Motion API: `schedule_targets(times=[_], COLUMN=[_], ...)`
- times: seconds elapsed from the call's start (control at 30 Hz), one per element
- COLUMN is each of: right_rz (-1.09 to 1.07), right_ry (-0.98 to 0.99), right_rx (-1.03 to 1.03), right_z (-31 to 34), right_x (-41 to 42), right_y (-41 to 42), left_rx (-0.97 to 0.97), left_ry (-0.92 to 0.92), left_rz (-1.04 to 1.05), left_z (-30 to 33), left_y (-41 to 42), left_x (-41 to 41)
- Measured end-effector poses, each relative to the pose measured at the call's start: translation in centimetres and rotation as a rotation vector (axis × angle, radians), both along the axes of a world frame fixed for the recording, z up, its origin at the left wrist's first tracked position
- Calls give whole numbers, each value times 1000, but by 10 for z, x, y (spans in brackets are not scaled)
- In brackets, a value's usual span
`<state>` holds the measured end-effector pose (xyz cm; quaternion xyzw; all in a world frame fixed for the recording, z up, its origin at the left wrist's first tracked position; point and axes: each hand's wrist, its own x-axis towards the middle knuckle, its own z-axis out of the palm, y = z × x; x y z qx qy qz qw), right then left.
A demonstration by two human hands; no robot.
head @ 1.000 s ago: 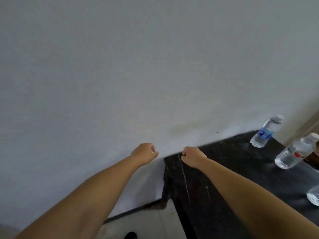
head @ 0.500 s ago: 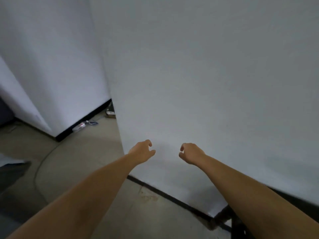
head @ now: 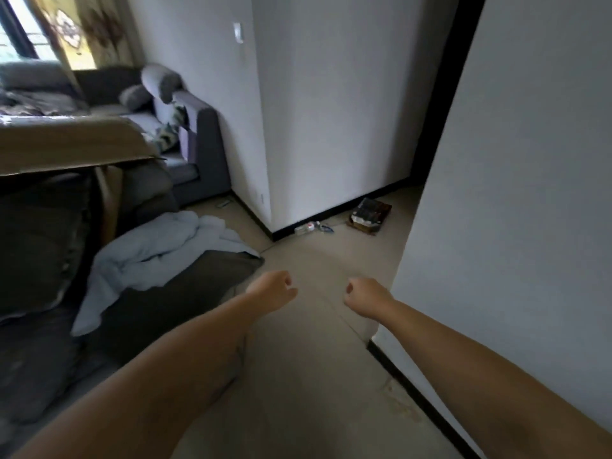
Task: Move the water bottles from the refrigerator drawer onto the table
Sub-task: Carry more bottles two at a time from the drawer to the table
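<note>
My left hand and my right hand are held out in front of me at mid-frame, both curled into loose fists with nothing in them. They hover over a beige floor. No refrigerator, drawer or table with bottles is in view. One small plastic bottle lies on the floor against the black baseboard of the far wall corner.
A white wall juts in close on the right. On the left lie a dark cushion with a pale blue blanket, a wooden board and a grey sofa. A dark box sits on the floor in a passage.
The view has swung left, away from the black table with bottles, past the white wall and into the room. Both hands stayed out front, curled and empty.
</note>
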<state>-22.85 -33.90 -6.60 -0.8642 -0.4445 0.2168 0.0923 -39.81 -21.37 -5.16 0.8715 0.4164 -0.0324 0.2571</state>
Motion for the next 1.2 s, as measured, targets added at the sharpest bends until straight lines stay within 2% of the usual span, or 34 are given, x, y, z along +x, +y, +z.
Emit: schedule_targets(times=[0.27, 0.5, 0.83, 1.03, 1.2], right_rz=[348, 696, 1236, 1510, 1815], right_ry=[-32, -42, -116, -118, -132], right_rx=[13, -8, -4, 10, -34], right_z=[10, 9, 20, 23, 7], right_x=[-145, -277, -468, -583, -678], right_y=[138, 227, 343, 356, 312], left_rx=[49, 30, 15, 41, -1], left_ry=[-33, -13, 12, -10, -31], left_rz=[346, 713, 1177, 1471, 1748], left_z=[3, -8, 2, -8, -25], left_y=[67, 79, 89, 62, -11], left_x=[-184, -323, -479, -549, -586])
